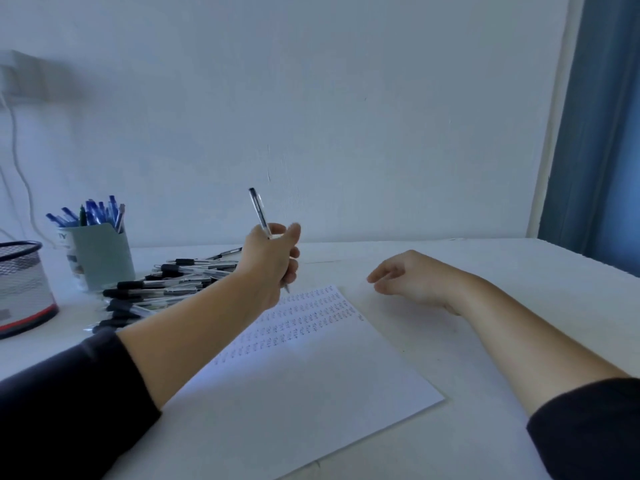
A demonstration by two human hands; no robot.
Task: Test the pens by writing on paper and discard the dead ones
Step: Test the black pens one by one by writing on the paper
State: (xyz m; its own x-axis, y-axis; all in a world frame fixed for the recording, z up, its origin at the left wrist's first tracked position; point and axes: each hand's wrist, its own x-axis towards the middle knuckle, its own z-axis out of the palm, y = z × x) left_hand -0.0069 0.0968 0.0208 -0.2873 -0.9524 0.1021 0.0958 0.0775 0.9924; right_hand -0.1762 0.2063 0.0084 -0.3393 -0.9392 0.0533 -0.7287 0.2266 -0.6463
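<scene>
Now pen [258, 212] in left hand [273, 261].

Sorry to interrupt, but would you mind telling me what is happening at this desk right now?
A person is testing pens. The left hand grips a clear pen, tip down just above a sheet of paper whose top part already carries rows of small scribbles. The right hand rests relaxed on the table beside the sheet. A pile of black-capped pens lies to the left, by a cup of blue pens and a mesh basket.
</scene>
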